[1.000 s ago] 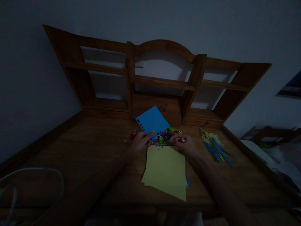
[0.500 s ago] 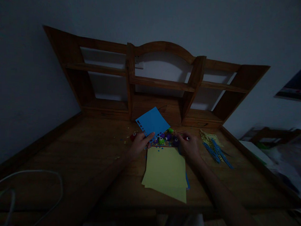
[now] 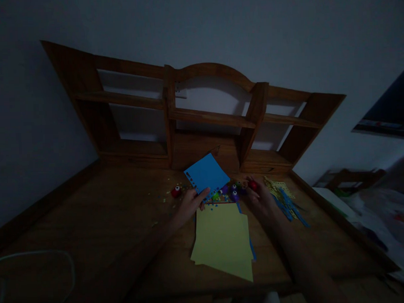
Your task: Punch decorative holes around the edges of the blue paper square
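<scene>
My left hand (image 3: pixel 189 206) pinches the lower edge of a blue sheet of paper (image 3: pixel 207 172), thumb on top; small holes run along its left and lower edges. My right hand (image 3: pixel 261 199) is to the right of the paper, its fingers curled round a small red craft punch (image 3: pixel 252 185). Between my hands lie several more punches, among them a purple one (image 3: pixel 234 195) and a green one (image 3: pixel 216 196), partly behind the blue sheet. Another red punch (image 3: pixel 176 191) with a white eye-like spot sits left of my left hand. Nearer me is a stack of yellow paper (image 3: pixel 222 239).
Punched yellow strips (image 3: pixel 279 186) and blue strips (image 3: pixel 292 206) are heaped to the right. Tiny paper bits (image 3: pixel 164 200) are scattered on the wooden desk (image 3: pixel 124 207). A wooden shelf unit (image 3: pixel 204 118) stands along the back. A white cable (image 3: pixel 71 266) loops at lower left.
My right hand has shifted away from the punches and turned, so the red punch shows more plainly in it. My left hand still holds the blue sheet. The camera view has shifted slightly.
</scene>
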`<state>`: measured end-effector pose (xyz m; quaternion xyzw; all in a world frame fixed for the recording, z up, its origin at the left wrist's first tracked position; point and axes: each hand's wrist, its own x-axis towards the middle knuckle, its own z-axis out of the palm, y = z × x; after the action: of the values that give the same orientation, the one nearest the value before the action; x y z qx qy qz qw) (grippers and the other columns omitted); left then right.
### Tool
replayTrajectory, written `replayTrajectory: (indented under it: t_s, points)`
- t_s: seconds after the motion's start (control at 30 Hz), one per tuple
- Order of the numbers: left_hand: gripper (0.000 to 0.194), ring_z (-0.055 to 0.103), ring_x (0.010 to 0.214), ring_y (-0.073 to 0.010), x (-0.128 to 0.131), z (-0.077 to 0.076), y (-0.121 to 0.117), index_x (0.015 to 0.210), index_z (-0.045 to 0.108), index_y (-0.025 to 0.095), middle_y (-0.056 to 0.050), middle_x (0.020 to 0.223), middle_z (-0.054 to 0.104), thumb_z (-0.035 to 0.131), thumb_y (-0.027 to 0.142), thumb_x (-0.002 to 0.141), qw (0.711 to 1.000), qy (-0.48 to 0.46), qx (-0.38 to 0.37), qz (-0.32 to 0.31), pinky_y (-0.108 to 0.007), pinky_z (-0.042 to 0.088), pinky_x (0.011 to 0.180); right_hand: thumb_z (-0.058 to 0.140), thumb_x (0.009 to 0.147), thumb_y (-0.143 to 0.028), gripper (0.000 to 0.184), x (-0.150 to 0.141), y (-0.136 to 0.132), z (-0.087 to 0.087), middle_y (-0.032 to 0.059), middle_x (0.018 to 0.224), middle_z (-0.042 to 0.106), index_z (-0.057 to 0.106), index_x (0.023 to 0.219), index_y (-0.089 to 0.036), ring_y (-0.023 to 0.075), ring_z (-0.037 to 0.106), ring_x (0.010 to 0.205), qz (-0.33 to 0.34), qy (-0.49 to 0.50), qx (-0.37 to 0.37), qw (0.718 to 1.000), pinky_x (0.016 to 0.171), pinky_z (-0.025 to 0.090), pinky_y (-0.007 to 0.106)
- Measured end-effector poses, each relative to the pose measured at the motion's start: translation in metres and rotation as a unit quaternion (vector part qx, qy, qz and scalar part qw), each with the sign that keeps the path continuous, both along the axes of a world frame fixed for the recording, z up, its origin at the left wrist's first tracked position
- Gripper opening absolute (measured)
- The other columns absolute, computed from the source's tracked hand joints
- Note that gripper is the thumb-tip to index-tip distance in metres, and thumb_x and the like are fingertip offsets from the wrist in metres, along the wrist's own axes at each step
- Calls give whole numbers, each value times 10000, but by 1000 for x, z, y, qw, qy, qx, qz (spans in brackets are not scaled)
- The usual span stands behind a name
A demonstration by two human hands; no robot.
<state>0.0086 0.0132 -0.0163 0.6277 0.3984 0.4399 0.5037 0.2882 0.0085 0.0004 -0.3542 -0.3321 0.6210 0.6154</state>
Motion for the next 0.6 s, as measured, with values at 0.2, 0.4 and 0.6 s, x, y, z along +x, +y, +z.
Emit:
replayTrajectory:
  t_s: [0.2,0.4,0.6]
  points:
    - [422,502,487,-122,2,-1,0,580,511,166,21,499,507,563,518,807,1000,-18,6,21,-231,372,510,463,818,-617,468,21,4,-12,-49,426,379,604,768,-173,101,298,348,-177,-240,-12,954,345,269,226]
    - [415,469,501,-109,0,-6,8,584,494,168,37,513,497,576,516,796,994,-44,26,102,-221,350,509,493,794,-618,469,29,1,-20,46,623,590,603,696,-172,185,533,606,-318,-575,48,753,572,381,288]
    - [415,441,510,-109,-5,-8,14,638,479,173,44,537,460,573,548,788,987,-82,9,138,-215,344,498,629,704,-569,443,28,3,-34,38,790,609,515,907,-192,174,539,631,-295,-597,101,739,568,399,277]
